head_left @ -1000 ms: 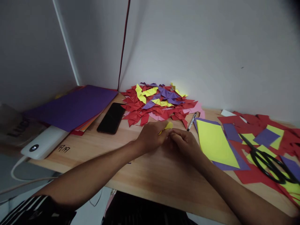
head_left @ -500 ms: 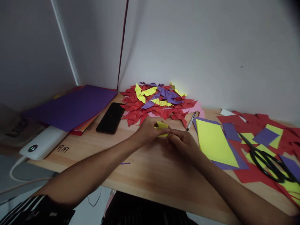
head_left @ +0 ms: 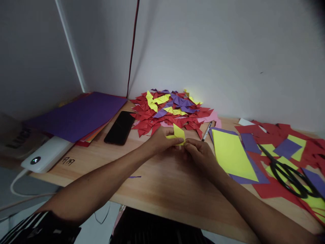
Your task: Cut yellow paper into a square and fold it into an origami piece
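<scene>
A small folded piece of yellow paper (head_left: pixel 179 133) is held up over the wooden table, one flap standing upright. My left hand (head_left: pixel 162 139) is closed on it from the left, thumb across its near face. My right hand (head_left: pixel 196 150) pinches the paper's lower right edge between thumb and fingertips. Just behind the hands lies a heap of folded paper figures (head_left: pixel 175 120) in red, purple, yellow and pink. Some yellow figures carry small drawn dots. The fingers hide the lower part of the held paper.
Yellow sheets (head_left: pixel 232 154) on purple paper lie to the right, with a pen (head_left: pixel 207 131) beside them. Black scissors (head_left: pixel 289 173) rest on red, yellow and purple scraps. On the left are a phone (head_left: pixel 120 128), a white power bank (head_left: pixel 48 154) and a purple sheet (head_left: pixel 81 115).
The yellow paper has turned in my fingers, and its flap now stands taller and more upright. My hands have shifted only slightly.
</scene>
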`<state>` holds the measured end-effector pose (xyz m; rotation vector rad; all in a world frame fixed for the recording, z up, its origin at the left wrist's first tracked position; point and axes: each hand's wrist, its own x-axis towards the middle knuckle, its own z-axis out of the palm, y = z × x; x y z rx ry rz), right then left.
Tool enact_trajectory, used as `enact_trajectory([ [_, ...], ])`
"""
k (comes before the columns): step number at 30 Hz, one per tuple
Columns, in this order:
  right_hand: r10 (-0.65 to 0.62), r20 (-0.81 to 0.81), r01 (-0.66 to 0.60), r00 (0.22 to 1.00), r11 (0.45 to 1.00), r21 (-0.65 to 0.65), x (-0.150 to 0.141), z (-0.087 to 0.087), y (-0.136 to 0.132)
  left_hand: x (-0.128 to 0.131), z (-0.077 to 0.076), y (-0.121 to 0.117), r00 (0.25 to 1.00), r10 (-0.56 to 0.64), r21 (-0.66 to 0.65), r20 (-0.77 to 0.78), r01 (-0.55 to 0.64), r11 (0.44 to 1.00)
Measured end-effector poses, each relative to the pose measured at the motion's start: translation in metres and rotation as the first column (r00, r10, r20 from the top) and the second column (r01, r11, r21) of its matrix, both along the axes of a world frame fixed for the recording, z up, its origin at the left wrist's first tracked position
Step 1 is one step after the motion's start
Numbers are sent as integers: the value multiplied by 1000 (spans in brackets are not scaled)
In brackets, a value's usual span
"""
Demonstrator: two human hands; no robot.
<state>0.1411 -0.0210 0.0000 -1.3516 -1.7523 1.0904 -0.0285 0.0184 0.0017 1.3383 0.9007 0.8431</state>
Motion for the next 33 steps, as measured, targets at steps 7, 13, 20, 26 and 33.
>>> enact_trajectory([
  [7, -17, -13, 17, 1000, 1000, -15, 1, -3, 2, -4, 3, 0, 995, -95, 17, 5, 95, 995],
  [13, 8, 23, -9, 1000, 999, 38, 0, 0, 0, -5, 0, 2, 990, -139, 20, -34, 140, 990],
  [20, -8, 71, 3, 997, 998, 70, -2, 3, -2, -5, 4, -1, 983, -88, 172, -164, 116, 978],
  [26, -41, 85, 36, 996, 997, 64, 0, 2, 2, -6, -2, 3, 978, -145, 71, -148, 157, 985],
  [33, -81, 156, 68, 984, 994, 89, 1, 0, 2, -7, -2, 1, 970, -81, 187, -231, 126, 974],
])
